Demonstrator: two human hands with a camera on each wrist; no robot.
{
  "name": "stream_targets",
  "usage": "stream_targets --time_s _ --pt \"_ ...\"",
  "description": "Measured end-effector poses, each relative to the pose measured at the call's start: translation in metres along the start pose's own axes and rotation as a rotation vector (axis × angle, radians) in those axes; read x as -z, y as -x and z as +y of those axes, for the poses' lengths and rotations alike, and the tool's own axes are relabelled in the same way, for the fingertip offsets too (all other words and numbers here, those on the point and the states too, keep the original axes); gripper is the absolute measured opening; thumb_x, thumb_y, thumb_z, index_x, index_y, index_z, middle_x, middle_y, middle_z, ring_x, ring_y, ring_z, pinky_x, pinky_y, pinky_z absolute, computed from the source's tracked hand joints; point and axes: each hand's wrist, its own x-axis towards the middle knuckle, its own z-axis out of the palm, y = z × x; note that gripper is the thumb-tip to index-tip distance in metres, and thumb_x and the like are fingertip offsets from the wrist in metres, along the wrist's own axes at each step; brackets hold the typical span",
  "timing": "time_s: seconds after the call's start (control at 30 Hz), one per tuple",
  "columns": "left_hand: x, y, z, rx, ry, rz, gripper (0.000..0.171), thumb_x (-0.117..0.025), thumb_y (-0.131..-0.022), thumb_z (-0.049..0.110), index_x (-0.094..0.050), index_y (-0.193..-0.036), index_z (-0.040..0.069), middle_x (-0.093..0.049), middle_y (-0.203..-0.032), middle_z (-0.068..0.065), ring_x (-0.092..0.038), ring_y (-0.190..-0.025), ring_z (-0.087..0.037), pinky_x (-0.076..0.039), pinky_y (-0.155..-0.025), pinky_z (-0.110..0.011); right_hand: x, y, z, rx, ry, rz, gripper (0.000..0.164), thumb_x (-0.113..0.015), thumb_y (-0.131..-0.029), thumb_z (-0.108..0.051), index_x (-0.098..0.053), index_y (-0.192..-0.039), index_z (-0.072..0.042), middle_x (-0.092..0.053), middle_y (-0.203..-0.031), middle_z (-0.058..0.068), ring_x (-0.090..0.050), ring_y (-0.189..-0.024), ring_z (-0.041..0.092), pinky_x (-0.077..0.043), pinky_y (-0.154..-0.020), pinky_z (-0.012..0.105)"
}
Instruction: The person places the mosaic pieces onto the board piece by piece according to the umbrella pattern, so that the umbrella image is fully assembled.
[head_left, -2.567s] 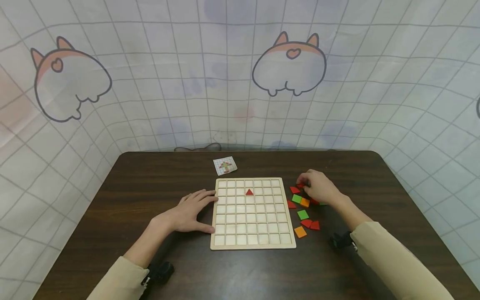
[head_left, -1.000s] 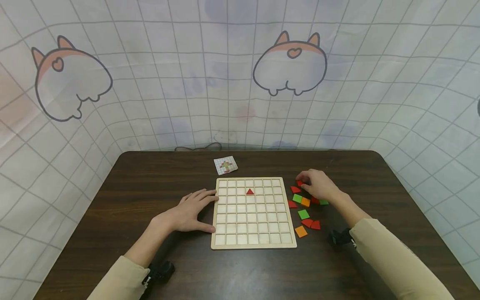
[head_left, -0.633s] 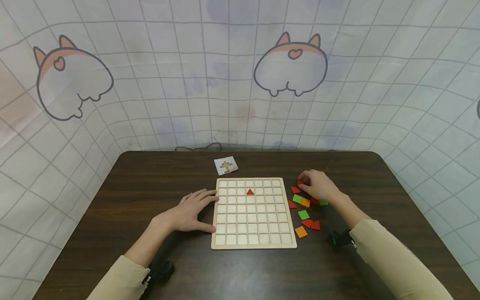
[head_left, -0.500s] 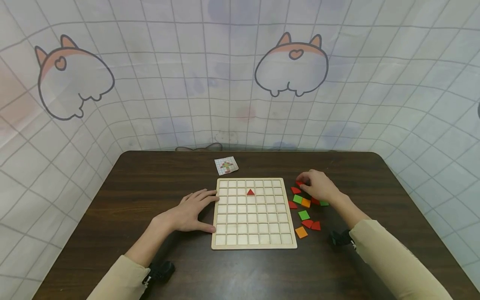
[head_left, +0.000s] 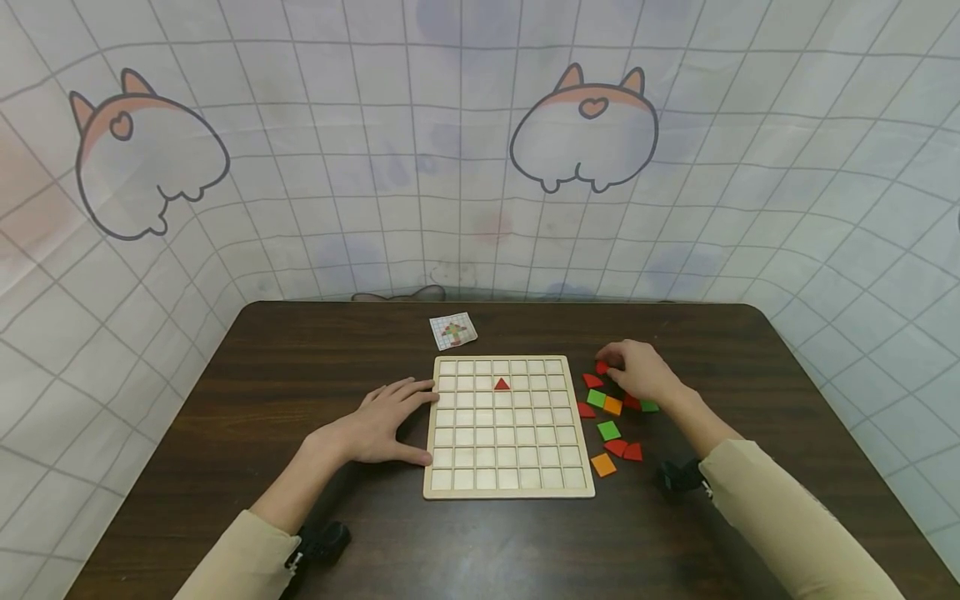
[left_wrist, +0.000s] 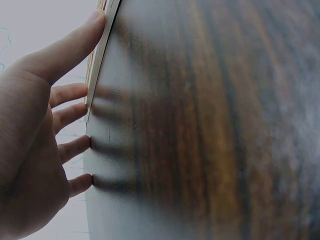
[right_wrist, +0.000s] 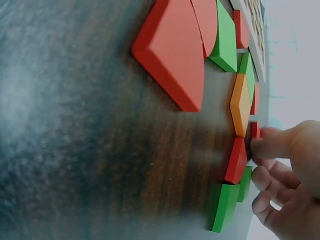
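Note:
My left hand [head_left: 378, 425] has its fingers spread, with fingertips and thumb touching the left edge of the pale wooden grid board [head_left: 505, 492]. In the left wrist view the thumb [left_wrist: 75, 47] lies against the board's rim and some fingertips rest on the table. One red triangle [head_left: 501, 385] sits in a cell of the second row. Right of the board, my right hand [head_left: 640, 369] pinches a red tile [head_left: 602, 367] between thumb and fingers. Its full shape is hidden by the fingers. In the right wrist view that red tile [right_wrist: 255, 130] shows as a small edge beside the thumb.
Loose tiles lie right of the board: green squares [head_left: 608, 431], orange squares [head_left: 603, 465] and red quarter-circle pieces [right_wrist: 175, 60]. A small pattern card [head_left: 453, 331] lies behind the board on the dark wooden table [head_left: 315, 350]. A white gridded cloth [head_left: 465, 208] hangs behind.
The red tile at my right fingertips has shifted and turned slightly; more of it shows now. My left hand, the board and the red triangle keep their places.

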Motion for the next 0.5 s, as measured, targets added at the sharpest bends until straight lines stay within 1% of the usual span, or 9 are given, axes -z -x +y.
stream_targets --time_s 0.1,0.23,0.33,0.5 --pt "-0.0001 0.0005 0.0 -0.002 0.001 0.003 0.093 -0.076 -0.086 0.062 -0.041 -0.158 0.016 -0.025 -0.167 -0.009 -0.016 -0.154 -0.04 -0.018 -0.111 -0.073 -0.0014 0.0002 0.0008 0.026 -0.007 0.015 0.03 -0.065 -0.095 0.004 -0.066 -0.125 0.007 -0.067 -0.109 0.021 -0.063 -0.098 0.038 -0.053 -0.087 0.055" --pt "-0.0009 0.0001 -0.0004 -0.001 0.001 0.003 0.093 -0.076 -0.085 0.063 -0.041 -0.158 0.016 -0.025 -0.167 -0.008 -0.015 -0.154 -0.039 -0.018 -0.112 -0.072 -0.0014 0.0 0.0002 -0.015 -0.001 0.006 0.034 -0.068 -0.095 -0.005 -0.064 -0.126 0.009 -0.066 -0.107 0.021 -0.063 -0.093 0.035 -0.053 -0.082 0.053" --pt "-0.0018 -0.0002 -0.001 -0.002 0.001 0.004 0.093 -0.075 -0.085 0.063 -0.041 -0.158 0.017 -0.024 -0.168 -0.007 -0.015 -0.154 -0.038 -0.018 -0.112 -0.072 -0.0006 -0.0007 -0.0006 -0.042 0.006 -0.013 0.034 -0.07 -0.095 -0.01 -0.066 -0.124 0.008 -0.066 -0.107 0.02 -0.063 -0.094 0.035 -0.053 -0.082 0.052" --pt "-0.0015 0.0001 -0.0009 -0.007 0.002 0.01 0.093 -0.075 -0.086 0.063 -0.041 -0.158 0.016 -0.025 -0.167 -0.009 -0.016 -0.154 -0.039 -0.018 -0.112 -0.072 0.001 -0.0008 -0.0008 -0.053 0.002 -0.028 0.032 -0.072 -0.097 -0.014 -0.068 -0.12 0.007 -0.067 -0.106 0.019 -0.063 -0.094 0.035 -0.054 -0.083 0.051"
